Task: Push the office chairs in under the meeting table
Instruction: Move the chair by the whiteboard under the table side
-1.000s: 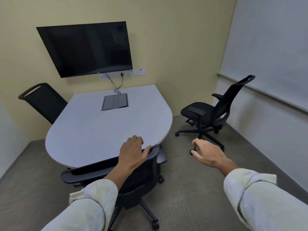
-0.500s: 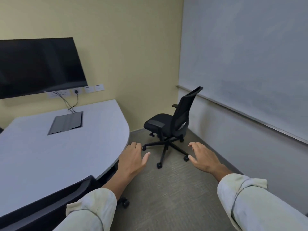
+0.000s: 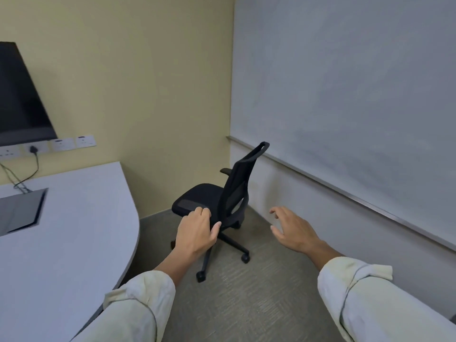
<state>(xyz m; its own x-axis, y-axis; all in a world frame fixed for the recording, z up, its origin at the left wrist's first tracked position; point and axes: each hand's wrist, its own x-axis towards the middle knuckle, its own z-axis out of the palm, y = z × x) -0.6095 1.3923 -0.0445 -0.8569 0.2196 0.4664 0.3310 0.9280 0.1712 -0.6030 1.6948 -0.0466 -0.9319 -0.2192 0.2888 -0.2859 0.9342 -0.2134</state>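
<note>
A black mesh-back office chair point(image 3: 232, 198) on castors stands in the far right corner, pulled away from the grey meeting table point(image 3: 74, 230), its back toward the whiteboard wall. My left hand point(image 3: 196, 232) hovers in front of the chair's seat and base, fingers loosely curled, holding nothing. My right hand point(image 3: 292, 229) is stretched out to the right of the chair, fingers spread, empty. Neither hand touches the chair. The chair I held earlier is out of view.
A whiteboard point(image 3: 345, 90) with a metal ledge covers the right wall. A dark screen point(image 3: 19, 102) hangs at left above wall sockets point(image 3: 61, 144). A cable box lid point(image 3: 22, 211) sits in the tabletop. Carpet point(image 3: 246, 292) lies between table and wall.
My view has turned right, away from the near chair. My left hand let go of that chair's back. Both hands now reach toward the corner chair, which looks closer.
</note>
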